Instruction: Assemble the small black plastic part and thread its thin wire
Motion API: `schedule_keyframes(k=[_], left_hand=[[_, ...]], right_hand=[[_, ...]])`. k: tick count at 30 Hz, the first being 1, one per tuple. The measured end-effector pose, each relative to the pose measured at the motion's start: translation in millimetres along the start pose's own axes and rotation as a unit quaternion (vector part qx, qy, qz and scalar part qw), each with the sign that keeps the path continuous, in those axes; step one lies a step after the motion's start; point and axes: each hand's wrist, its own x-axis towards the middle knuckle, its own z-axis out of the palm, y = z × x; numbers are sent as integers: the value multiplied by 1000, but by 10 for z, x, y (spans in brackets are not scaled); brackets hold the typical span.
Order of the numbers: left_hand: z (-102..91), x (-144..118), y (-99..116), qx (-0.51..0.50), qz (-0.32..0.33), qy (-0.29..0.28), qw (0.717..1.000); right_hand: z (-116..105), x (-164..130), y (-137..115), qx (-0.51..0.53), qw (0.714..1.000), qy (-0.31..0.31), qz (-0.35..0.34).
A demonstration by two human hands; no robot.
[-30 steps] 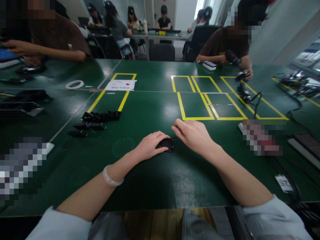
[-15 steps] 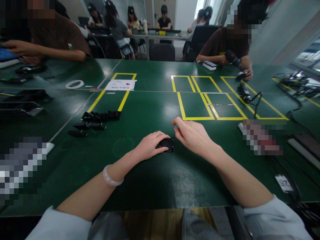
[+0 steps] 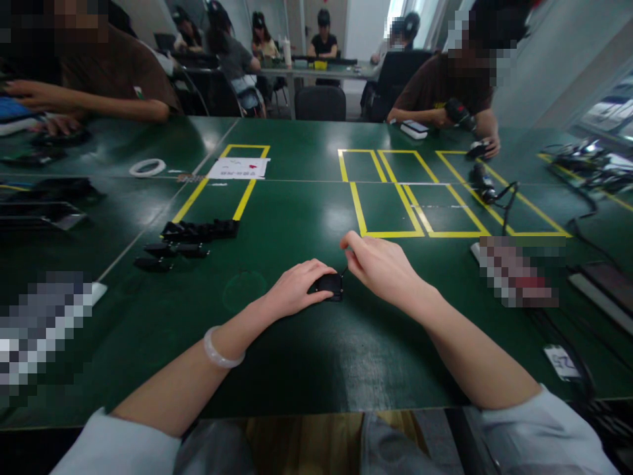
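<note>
- Resting palm-down on the dark green desk (image 3: 297, 356), the left hand (image 3: 297, 289) lay with its fingers curled loosely over a small black rounded plastic device (image 3: 328, 285), pinning it flat to the surface not far in from the near edge, about midway along it.
- The right hand (image 3: 383, 267) sat just to the right of that device, fingers drawn together in a pinch; a thin dark tip (image 3: 343, 270) showed between the fingertips and the device's upper right corner, too small to tell what it was or whether it was truly gripped.
- A pale translucent bangle (image 3: 221, 353) circled the left wrist, and light grey sleeves (image 3: 524, 435) covered both upper arms at the near edge.
- Toward the left edge lay a cluster of small black plastic pieces (image 3: 185, 239), well apart from the hands.
- Beyond the hands, yellow tape rectangles (image 3: 390, 208) marked the desk's middle, with a white paper sheet (image 3: 239, 168) and a white tape ring (image 3: 147, 167) farther left.
- At the far right corner a person in a brown shirt (image 3: 440, 89) held a black tool (image 3: 459, 113); another person's arm (image 3: 89, 105) rested at the far left corner.
</note>
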Motion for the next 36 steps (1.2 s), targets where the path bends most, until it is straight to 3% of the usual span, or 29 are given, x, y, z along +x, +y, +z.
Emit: schedule_keyframes(k=[9,22,29,36], left_hand=[[3,-6,-4,4,-1,1,1000],[10,-5,-5,-2,5,8,1000],[-5,-7,12,2,-7,-4,1000],[-6,-2,10,-5,0,0,1000]], right_hand=[[21,14,4,-45,999,-7,22],[-20,-7,-10,-7,999,18,-35],[19,5,-11,-29,1000,8,8],[26,-12,-26,7,1000,26,-11]])
